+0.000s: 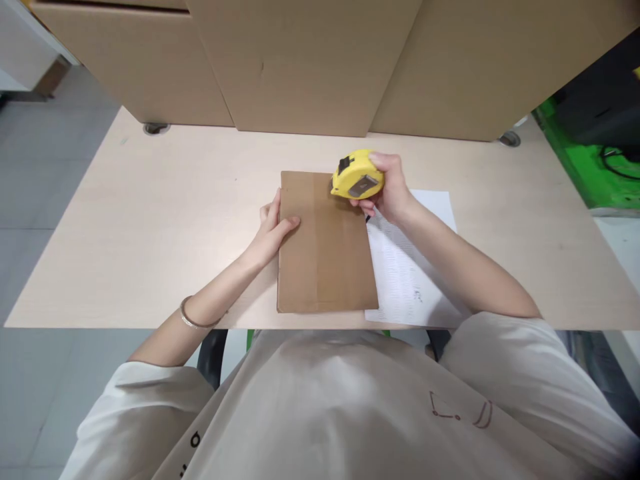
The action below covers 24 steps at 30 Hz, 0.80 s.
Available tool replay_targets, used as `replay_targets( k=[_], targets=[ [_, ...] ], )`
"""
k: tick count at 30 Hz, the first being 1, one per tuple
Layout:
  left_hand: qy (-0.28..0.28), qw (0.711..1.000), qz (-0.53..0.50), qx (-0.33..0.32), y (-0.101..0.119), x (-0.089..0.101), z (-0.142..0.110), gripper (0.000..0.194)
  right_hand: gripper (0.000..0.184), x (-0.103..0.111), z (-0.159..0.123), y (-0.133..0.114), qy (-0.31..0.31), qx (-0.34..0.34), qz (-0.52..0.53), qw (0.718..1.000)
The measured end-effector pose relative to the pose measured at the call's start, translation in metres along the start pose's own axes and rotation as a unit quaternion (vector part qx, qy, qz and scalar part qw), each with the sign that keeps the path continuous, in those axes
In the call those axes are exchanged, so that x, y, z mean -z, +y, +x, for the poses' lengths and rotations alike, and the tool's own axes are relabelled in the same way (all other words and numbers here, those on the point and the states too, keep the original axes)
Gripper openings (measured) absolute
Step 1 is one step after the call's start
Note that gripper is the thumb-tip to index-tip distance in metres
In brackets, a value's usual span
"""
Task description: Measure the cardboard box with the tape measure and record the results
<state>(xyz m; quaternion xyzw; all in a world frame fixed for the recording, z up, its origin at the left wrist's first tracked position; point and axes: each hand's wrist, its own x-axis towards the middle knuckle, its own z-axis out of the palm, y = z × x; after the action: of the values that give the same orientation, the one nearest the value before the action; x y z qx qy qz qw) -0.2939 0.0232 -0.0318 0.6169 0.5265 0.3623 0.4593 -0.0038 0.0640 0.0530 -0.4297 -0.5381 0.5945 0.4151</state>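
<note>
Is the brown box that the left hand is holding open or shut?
Shut. The top of the cardboard box lies flat, with what looks like a strip of tape running down its middle.

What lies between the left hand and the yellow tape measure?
In the head view, the upper face of the cardboard box spans the stretch between the left hand and the yellow tape measure in the right hand.

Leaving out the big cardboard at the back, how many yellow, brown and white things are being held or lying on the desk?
Yellow: 1, the tape measure in the right hand
Brown: 1, the cardboard box with the left hand at its edge
White: 1, the printed sheet beside the box
Total: 3
</note>
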Motion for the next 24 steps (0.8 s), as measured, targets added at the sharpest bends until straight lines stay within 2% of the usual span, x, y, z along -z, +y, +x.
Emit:
replay_targets(
  k=[3,6,9,11,14,18,21,24],
  targets=[
    [-0.002,0.999,0.053,0.009,0.004,0.01,-0.004,0.084,0.063,-0.006,0.011,0.005,-0.021,-0.009,-0.003,1.0],
    [-0.007,0.994,0.107,-0.006,0.003,0.018,0.001,0.099,0.065,-0.022,0.025,-0.006,-0.034,-0.003,-0.028,0.999],
    [0.002,0.999,0.04,-0.005,-0.001,0.02,0.015,0.123,0.071,-0.046,0.045,-0.019,-0.03,0.02,-0.082,0.996],
    [0.008,0.999,-0.016,-0.037,-0.003,0.017,0.027,0.128,0.073,-0.061,0.058,-0.022,-0.032,0.018,-0.133,0.99],
    [-0.031,0.991,-0.079,-0.107,-0.006,0.009,0.044,0.118,0.068,-0.073,0.072,-0.021,-0.058,-0.008,-0.197,0.979],
    [-0.07,0.978,-0.139,-0.139,-0.013,0.004,0.054,0.106,0.056,-0.072,0.073,-0.029,-0.107,-0.002,-0.203,0.973],
    [-0.064,0.975,-0.167,-0.134,-0.02,0.005,0.058,0.102,0.043,-0.064,0.068,-0.039,-0.105,-0.021,-0.232,0.967],
    [-0.054,0.968,-0.23,-0.085,-0.022,0.005,0.064,0.089,0.031,-0.056,0.066,-0.041,-0.097,-0.052,-0.256,0.96]
  ],
)
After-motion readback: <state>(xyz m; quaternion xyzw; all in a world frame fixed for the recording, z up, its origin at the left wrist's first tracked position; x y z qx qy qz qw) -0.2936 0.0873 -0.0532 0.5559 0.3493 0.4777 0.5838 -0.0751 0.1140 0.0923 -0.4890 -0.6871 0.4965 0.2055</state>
